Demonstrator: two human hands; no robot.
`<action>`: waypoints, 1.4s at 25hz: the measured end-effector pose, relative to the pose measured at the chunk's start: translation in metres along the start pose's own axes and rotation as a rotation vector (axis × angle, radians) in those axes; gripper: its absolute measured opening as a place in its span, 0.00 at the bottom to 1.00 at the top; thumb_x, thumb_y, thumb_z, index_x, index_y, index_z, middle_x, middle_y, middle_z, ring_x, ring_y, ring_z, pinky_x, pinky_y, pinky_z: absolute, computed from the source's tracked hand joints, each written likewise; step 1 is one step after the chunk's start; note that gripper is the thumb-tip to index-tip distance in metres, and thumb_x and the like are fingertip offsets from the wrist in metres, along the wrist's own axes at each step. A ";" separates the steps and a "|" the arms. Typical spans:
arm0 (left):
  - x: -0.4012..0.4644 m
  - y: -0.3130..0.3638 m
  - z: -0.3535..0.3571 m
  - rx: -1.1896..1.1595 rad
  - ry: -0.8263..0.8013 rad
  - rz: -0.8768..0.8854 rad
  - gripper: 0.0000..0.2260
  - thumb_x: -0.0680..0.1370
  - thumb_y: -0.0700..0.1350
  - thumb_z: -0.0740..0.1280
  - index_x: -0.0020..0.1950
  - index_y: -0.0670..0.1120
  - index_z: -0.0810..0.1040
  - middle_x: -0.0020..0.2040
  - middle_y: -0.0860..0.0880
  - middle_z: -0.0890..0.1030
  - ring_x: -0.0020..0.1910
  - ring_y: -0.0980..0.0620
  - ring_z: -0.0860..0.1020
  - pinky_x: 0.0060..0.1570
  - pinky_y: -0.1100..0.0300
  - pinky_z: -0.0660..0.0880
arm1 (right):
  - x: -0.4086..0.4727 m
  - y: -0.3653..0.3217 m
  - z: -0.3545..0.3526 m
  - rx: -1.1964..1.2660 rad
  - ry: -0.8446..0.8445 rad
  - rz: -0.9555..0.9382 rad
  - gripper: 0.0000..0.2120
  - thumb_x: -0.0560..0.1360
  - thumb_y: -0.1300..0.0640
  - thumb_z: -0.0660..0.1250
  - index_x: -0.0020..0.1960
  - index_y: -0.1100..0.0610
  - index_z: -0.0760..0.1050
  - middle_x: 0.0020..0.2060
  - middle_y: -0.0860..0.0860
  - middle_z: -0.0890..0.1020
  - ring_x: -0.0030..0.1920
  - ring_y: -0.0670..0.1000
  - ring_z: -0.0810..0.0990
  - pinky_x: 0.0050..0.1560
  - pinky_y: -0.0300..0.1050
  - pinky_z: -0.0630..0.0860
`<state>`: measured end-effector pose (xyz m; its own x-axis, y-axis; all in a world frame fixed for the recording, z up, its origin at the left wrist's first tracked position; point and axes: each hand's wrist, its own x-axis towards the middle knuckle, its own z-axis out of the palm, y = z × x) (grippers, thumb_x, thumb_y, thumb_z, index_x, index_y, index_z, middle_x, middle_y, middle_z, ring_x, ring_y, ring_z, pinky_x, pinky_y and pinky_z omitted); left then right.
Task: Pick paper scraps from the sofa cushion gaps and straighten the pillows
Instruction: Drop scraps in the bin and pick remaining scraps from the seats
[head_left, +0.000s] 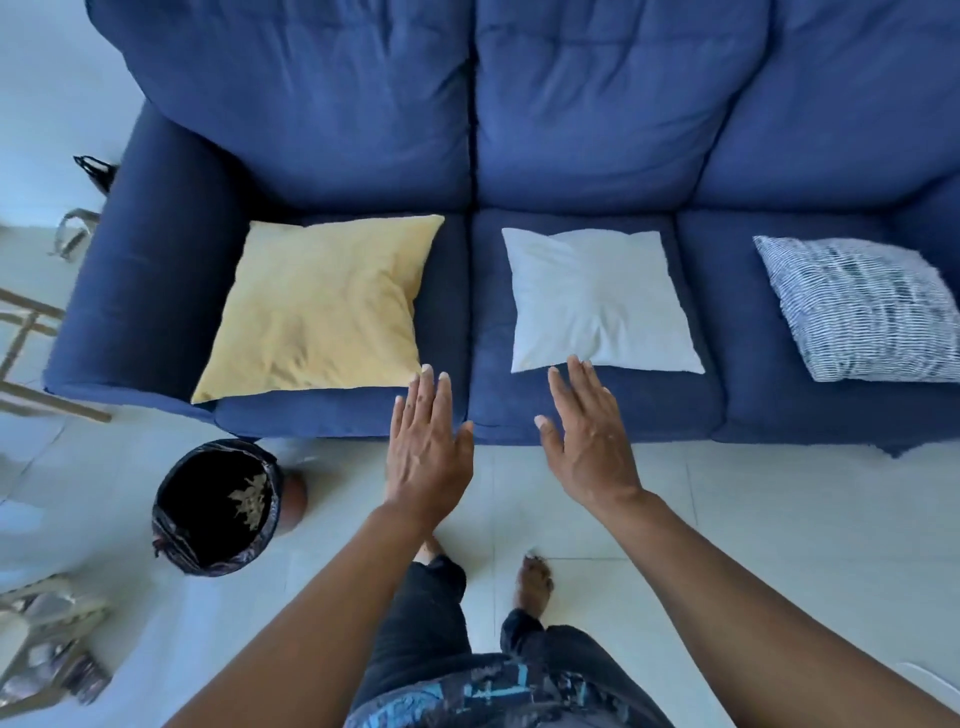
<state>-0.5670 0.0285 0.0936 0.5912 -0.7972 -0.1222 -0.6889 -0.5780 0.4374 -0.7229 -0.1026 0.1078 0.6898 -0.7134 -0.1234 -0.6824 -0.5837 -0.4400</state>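
White pillow just beyond right grip; both grips wide, empty.

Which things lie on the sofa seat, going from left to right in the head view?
yellow pillow → white pillow → striped pillow

Bright, even daylight; wide-angle bending; blurred edges.
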 end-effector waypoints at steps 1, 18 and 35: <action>0.005 0.004 0.004 0.014 -0.004 0.010 0.28 0.83 0.50 0.58 0.81 0.43 0.53 0.82 0.44 0.50 0.81 0.47 0.49 0.79 0.50 0.46 | 0.000 0.007 0.002 0.001 -0.004 0.010 0.27 0.83 0.53 0.60 0.79 0.58 0.59 0.80 0.58 0.55 0.81 0.57 0.51 0.78 0.60 0.56; 0.117 -0.176 0.248 0.155 -0.134 0.004 0.29 0.80 0.45 0.60 0.80 0.40 0.56 0.81 0.37 0.53 0.80 0.39 0.51 0.78 0.42 0.50 | 0.139 0.112 0.297 -0.283 -0.253 -0.053 0.33 0.79 0.51 0.64 0.79 0.59 0.56 0.80 0.63 0.51 0.81 0.62 0.50 0.78 0.66 0.53; 0.065 -0.239 0.356 0.002 0.475 -0.029 0.19 0.79 0.44 0.62 0.70 0.42 0.73 0.67 0.42 0.74 0.63 0.42 0.73 0.61 0.48 0.70 | 0.180 0.137 0.385 -0.396 0.058 -0.404 0.29 0.84 0.40 0.47 0.79 0.55 0.59 0.79 0.58 0.59 0.80 0.58 0.56 0.78 0.66 0.51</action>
<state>-0.5128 0.0532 -0.3358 0.7365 -0.6127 0.2868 -0.6696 -0.5999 0.4379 -0.5988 -0.1617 -0.3168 0.9080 -0.4171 0.0395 -0.4136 -0.9075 -0.0735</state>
